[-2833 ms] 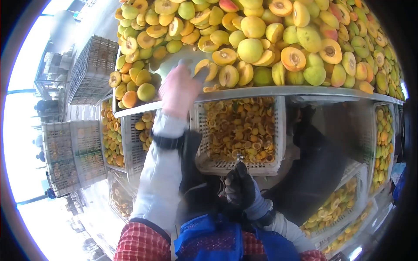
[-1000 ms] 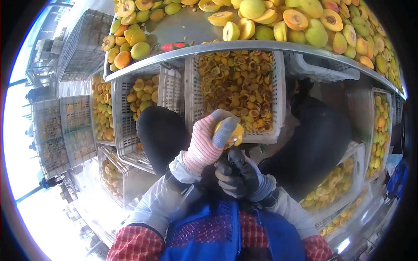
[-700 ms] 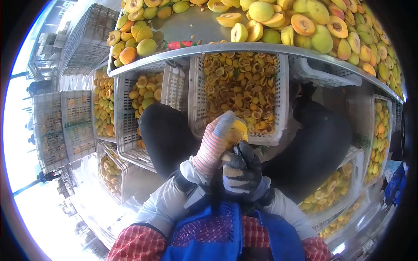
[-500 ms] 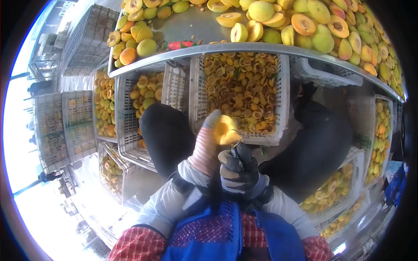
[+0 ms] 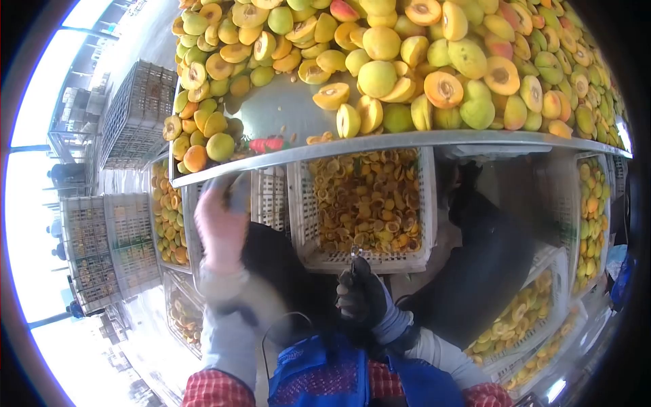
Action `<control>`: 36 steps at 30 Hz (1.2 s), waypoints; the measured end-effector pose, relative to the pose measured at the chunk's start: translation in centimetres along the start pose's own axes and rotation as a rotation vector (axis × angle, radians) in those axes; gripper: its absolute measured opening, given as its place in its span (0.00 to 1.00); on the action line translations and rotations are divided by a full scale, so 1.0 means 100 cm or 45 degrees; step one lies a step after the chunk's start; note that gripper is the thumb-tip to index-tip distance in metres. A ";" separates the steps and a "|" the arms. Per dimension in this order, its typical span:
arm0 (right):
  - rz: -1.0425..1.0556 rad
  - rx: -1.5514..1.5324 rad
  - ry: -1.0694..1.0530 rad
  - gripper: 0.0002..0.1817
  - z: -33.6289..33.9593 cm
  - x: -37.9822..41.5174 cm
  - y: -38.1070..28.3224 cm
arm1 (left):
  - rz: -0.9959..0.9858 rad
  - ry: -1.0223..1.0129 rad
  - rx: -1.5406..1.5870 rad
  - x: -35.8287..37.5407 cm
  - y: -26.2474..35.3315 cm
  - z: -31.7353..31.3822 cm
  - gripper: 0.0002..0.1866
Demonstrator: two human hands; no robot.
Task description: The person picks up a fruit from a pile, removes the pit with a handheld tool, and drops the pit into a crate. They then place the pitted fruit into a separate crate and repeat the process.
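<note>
My left hand (image 5: 222, 220), in a striped glove with grey fingertips, is over the crate at the left, just below the metal table edge. Motion blurs it, and whatever its fingers hold cannot be made out. My right hand (image 5: 363, 295), in a dark grey glove, is closed around a small tool with a thin metal tip (image 5: 356, 252). That tip points up, near the front rim of a white crate (image 5: 427, 203) filled with peach scraps (image 5: 366, 200). Halved and whole peaches (image 5: 380, 78) are heaped on the metal table (image 5: 285, 102) ahead.
A red object (image 5: 266, 145) lies near the table's front edge. Crates of peaches stand left (image 5: 169, 217) and right (image 5: 590, 217), with cut halves in another crate (image 5: 519, 312) at lower right. Stacked crates (image 5: 139, 112) rise at far left. My knees flank the scraps crate.
My left hand has moved left and forward, away from the right hand. The peach half it held is no longer visible. My right hand keeps the tool; the view has tilted up towards the table.
</note>
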State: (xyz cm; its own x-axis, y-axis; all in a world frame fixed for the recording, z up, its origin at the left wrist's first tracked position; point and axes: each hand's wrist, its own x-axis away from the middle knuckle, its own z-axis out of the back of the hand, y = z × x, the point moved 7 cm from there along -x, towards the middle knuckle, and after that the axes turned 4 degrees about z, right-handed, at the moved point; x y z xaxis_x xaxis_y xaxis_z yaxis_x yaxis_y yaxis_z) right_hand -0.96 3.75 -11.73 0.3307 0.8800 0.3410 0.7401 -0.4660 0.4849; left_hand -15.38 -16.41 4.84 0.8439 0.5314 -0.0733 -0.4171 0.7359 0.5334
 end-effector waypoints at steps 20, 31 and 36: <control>0.906 0.849 0.328 0.15 -0.059 0.036 -0.069 | -0.741 -0.649 0.134 0.093 0.082 -0.099 0.38; 0.845 1.207 0.222 0.15 -0.056 0.035 -0.053 | 0.594 -0.871 1.222 0.121 0.018 -0.108 0.21; 1.376 2.555 0.251 0.20 -0.070 0.056 -0.031 | 0.486 -0.673 1.260 0.131 0.023 -0.099 0.18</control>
State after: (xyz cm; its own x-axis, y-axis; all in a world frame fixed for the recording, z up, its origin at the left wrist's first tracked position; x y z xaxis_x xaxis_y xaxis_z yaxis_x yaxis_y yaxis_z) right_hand -5.48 9.44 -5.75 0.9246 0.3768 -0.0570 -0.1273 0.1643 -0.9782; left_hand -8.58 -3.62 -3.21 0.8533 0.2355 0.4652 -0.4256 -0.2009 0.8823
